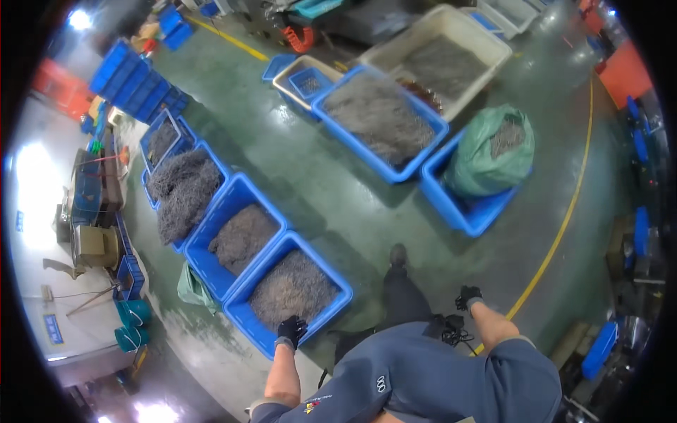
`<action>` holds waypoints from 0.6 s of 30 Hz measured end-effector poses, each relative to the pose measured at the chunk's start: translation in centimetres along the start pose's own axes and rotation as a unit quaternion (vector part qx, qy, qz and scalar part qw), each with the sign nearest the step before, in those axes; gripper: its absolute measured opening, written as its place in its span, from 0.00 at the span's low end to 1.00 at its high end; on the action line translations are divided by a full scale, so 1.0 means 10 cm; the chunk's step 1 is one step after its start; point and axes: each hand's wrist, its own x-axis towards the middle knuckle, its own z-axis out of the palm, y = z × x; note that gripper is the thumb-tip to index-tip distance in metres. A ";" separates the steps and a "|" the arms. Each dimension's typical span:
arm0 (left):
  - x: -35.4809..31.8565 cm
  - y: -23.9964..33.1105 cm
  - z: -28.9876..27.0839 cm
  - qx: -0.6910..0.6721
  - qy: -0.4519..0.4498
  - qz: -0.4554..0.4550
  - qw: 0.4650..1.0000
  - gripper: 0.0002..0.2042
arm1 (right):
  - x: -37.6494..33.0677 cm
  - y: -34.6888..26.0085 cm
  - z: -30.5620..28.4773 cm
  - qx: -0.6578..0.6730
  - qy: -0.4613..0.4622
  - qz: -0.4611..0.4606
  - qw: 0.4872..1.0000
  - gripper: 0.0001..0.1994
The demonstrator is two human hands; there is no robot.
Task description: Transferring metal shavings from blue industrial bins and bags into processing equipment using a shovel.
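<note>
My left hand (pixel 291 330), in a black glove, is at the near edge of a blue plastic bin (pixel 343 296); its fingers look apart and nothing shows in them. Whether it touches the rim I cannot tell. Inside that bin lies a heap of grey-brown metal shavings or small thin pieces (pixel 293 287). My right hand (pixel 468 296), also black-gloved, hangs out to the right of my body over the green floor. Its fingers look loosely parted, with nothing visible in them.
Left of me, more blue bins (pixel 201 247) stand in a row with grey material. Ahead are a blue bin (pixel 402 176), a large cream tub (pixel 493 67) and a green sack (pixel 469 158) in a blue bin. Stacked blue crates (pixel 134 81) stand far left. A yellow line (pixel 564 218) crosses the floor.
</note>
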 end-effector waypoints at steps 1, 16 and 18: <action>-0.19 0.28 0.46 0.025 0.000 0.013 1.000 0.13 | 0.25 0.14 0.00 0.045 -0.025 0.011 0.999 0.17; 0.37 1.02 1.11 -0.037 0.041 -0.037 0.998 0.16 | 1.65 -3.83 -1.60 0.465 -0.224 -0.065 0.854 0.13; 0.66 1.27 1.15 -0.041 0.030 -0.073 0.996 0.16 | 1.97 -3.98 -1.79 0.535 -0.314 -0.077 0.781 0.15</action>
